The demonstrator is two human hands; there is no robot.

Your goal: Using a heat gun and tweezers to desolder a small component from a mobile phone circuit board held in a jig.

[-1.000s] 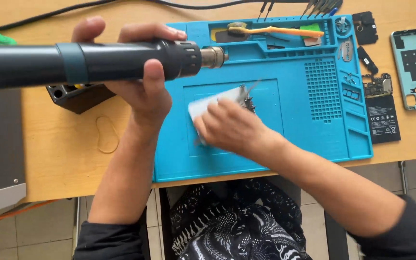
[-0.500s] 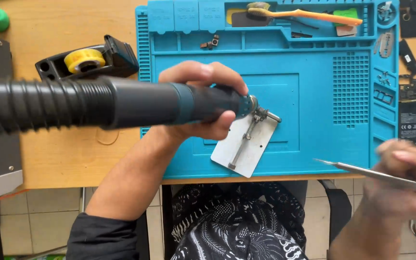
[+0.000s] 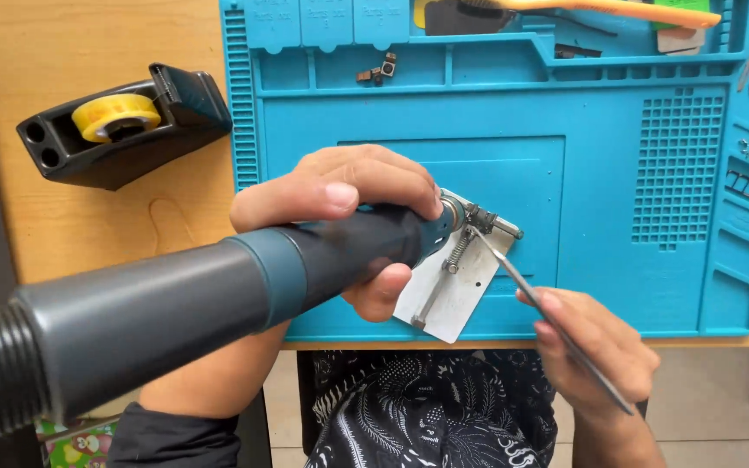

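Now left hand aims hot-air gun at holder.

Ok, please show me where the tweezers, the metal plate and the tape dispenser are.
tweezers (image 3: pixel 556 325), head view, on the middle of the thin shaft.
metal plate (image 3: pixel 459 299), head view, on its bare flat face.
tape dispenser (image 3: pixel 179 108), head view, on its black body.

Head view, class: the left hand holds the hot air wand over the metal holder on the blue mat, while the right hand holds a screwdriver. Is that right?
Not quite. The right hand holds thin metal tweezers, not a screwdriver. The head view shows it. The left hand does hold the hot air wand over the metal holder on the blue mat.
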